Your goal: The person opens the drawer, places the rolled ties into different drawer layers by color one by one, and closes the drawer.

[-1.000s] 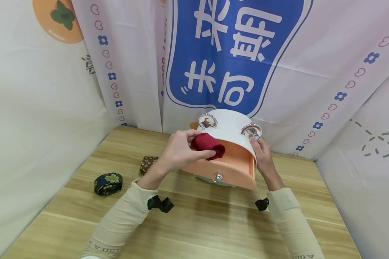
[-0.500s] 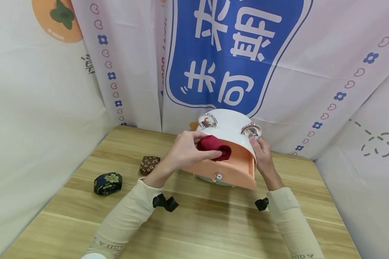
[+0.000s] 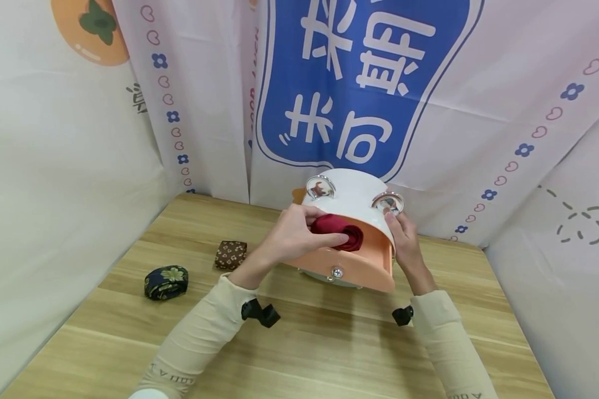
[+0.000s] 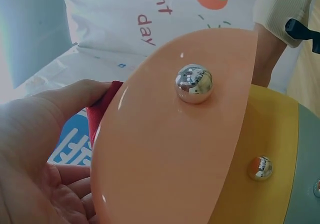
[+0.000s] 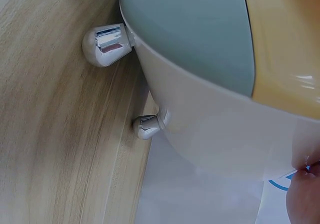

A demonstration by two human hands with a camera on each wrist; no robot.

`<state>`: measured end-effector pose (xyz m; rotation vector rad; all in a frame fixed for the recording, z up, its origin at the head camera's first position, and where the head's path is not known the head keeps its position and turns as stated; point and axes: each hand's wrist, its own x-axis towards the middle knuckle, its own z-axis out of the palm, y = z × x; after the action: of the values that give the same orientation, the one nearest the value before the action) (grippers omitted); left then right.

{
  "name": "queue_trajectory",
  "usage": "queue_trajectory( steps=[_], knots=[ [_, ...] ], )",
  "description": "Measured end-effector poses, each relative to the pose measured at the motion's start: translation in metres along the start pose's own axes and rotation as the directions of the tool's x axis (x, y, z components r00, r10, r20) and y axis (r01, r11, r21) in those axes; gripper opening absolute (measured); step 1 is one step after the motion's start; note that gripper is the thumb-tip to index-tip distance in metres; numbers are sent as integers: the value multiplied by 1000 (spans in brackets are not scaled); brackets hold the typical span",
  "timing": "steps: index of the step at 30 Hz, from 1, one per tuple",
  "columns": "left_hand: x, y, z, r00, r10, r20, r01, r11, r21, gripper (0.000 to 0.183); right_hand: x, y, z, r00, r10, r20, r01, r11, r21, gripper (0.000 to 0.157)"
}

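Note:
My left hand (image 3: pixel 299 235) pinches a rolled-up dark red necktie (image 3: pixel 335 230) between thumb and fingers, at the mouth of the pulled-out orange drawer (image 3: pixel 341 266). In the left wrist view the drawer front (image 4: pixel 170 129) with its silver knob hides most of the red roll. The drawer belongs to a rounded white storage box (image 3: pixel 351 188) with two silver-rimmed round ornaments on top. My right hand (image 3: pixel 404 238) holds the box's right side, its thumb at the right ornament (image 3: pixel 388 203). In the right wrist view only part of this hand shows, against the white shell (image 5: pixel 220 129).
Left on the wooden table (image 3: pixel 299 349) lie a brown patterned rolled tie (image 3: pixel 231 255) and a dark navy floral one (image 3: pixel 166 282). Below the open drawer are a yellow drawer (image 4: pixel 265 134) and a green one (image 5: pixel 195 29), both pushed in. Printed curtains (image 3: pixel 204 111) enclose the table.
My left hand has moved right and slightly down, bringing the red tie further over the open drawer. The brown tie shows more fully now. My right hand stays on the box.

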<state>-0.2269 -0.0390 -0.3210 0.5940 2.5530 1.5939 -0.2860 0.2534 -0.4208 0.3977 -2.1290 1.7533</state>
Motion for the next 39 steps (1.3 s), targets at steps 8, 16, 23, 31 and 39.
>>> queue_trajectory(
  steps=[8,16,23,31,39],
  knots=[
    [5,-5,4,1000,-5,8,4,999,36,37,0,1,0,1000,0,-12,0,1000,-8,48],
    [10,-5,6,1000,-16,17,14,995,102,40,0,-1,1,1000,-6,-7,6,1000,-2,48],
    [15,-2,3,996,-32,85,19,989,143,43,0,0,0,1000,-23,-1,23,1000,13,48],
    [13,0,-1,995,-55,81,39,980,193,64,0,1,1,1000,-16,-20,16,1000,3,44],
    [-3,9,-9,990,83,-110,-47,956,291,36,0,3,0,1000,-16,-25,16,1000,1,44]
  ],
)
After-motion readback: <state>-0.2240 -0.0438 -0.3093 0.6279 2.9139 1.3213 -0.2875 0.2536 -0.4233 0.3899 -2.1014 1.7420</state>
